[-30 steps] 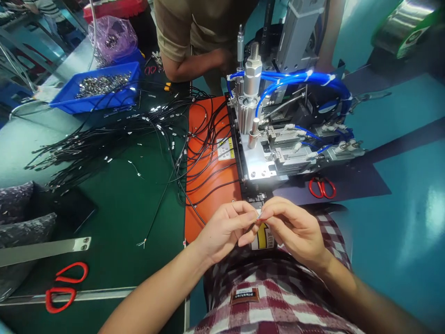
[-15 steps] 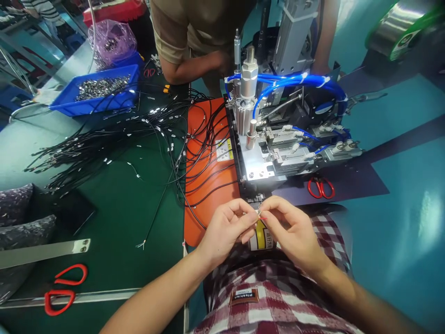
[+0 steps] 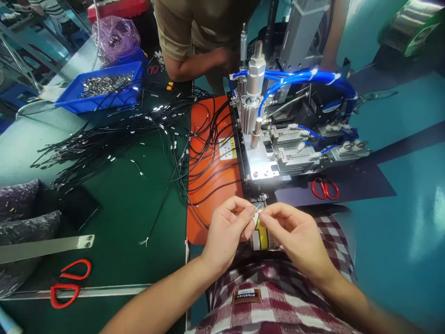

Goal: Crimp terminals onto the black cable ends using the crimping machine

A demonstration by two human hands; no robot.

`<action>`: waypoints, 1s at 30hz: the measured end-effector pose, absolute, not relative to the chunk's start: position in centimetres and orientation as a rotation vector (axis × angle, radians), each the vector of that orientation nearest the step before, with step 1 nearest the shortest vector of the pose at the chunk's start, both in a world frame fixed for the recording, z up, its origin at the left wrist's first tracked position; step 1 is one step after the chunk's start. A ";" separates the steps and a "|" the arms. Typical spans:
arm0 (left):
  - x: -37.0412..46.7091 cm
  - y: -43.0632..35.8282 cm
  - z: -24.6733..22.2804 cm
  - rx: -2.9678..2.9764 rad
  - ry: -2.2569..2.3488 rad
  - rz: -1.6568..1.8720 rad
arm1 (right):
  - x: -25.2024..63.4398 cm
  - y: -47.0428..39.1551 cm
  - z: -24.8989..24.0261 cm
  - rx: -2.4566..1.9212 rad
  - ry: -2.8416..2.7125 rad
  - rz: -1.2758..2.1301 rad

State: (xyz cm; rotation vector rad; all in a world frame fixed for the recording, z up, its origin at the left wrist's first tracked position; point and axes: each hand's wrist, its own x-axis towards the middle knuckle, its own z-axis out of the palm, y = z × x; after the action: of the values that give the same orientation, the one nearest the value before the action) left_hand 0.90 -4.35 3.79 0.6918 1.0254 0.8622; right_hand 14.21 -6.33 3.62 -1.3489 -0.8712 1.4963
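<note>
My left hand (image 3: pixel 225 232) is closed in a pinch, with thin wire ends (image 3: pixel 258 208) sticking out at its fingertips. My right hand (image 3: pixel 299 234) meets it from the right, thumb and forefinger pinched on the thin wires. Fingers cover most of what is held. Both hands are in front of the metal machine (image 3: pixel 266 160) with blue air hoses, above a yellow-and-white label (image 3: pixel 263 236). Beside my left hand, black cables (image 3: pixel 212 188) run across an orange plate (image 3: pixel 198 222).
A bundle of black cables (image 3: pixel 74 150) lies on the green mat (image 3: pixel 121 218). Red-handled scissors (image 3: pixel 325 188) lie right of the machine, another red-handled pair (image 3: pixel 66 294) at lower left. A blue tray (image 3: pixel 66 99) holds small metal parts. Another person's arm (image 3: pixel 194 62) is behind the machine.
The view has shifted slightly, so the machine and table appear farther right. My fingers have shifted on the wires. A short red wire seen earlier at my right fingertips no longer shows.
</note>
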 end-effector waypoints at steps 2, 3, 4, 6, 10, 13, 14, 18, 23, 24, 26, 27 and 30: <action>1.1 -4.4 3.8 0.643 1.040 0.893 | 13.7 -6.5 3.7 -1.344 -0.921 1.466; 1.1 -4.4 3.8 0.616 1.041 0.895 | 13.6 -6.6 3.7 -1.344 -0.945 1.452; 1.1 -4.4 3.8 0.592 1.038 0.885 | 13.5 -6.7 3.6 -1.344 -0.963 1.441; 1.0 -4.2 3.8 0.567 1.037 0.831 | 13.5 -6.8 3.4 -1.355 -0.973 1.439; 0.7 -3.8 4.3 0.682 1.108 0.689 | 14.1 -7.0 2.9 -1.393 -0.984 1.397; 0.8 -3.8 5.0 0.826 1.168 0.666 | 14.7 -7.4 2.5 -1.417 -1.092 1.279; 0.8 -3.8 5.2 0.860 1.191 0.672 | 14.8 -7.5 2.5 -1.421 -1.139 1.231; 1.2 -4.2 5.9 0.917 1.308 0.718 | 15.2 -7.9 2.6 -1.397 -1.295 1.052; 1.7 -4.4 5.8 0.686 1.204 0.839 | 14.7 -7.5 3.5 -1.343 -1.243 1.141; 1.7 -4.4 5.7 0.614 1.164 0.853 | 14.5 -7.4 3.7 -1.344 -1.175 1.220; 1.7 -4.1 5.4 0.505 1.104 0.850 | 14.0 -7.1 3.8 -1.359 -1.055 1.344; 1.6 -4.0 5.2 0.474 1.090 0.837 | 13.9 -7.0 3.7 -1.375 -1.025 1.376; 1.2 -3.6 4.5 0.468 1.088 0.805 | 14.6 -6.4 3.3 -1.428 -1.051 1.482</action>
State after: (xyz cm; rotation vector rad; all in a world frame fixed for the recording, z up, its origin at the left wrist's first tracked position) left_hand 1.24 -3.61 4.47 0.4683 1.0884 0.8053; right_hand 14.62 -6.44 3.30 -1.4282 -1.0506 1.4819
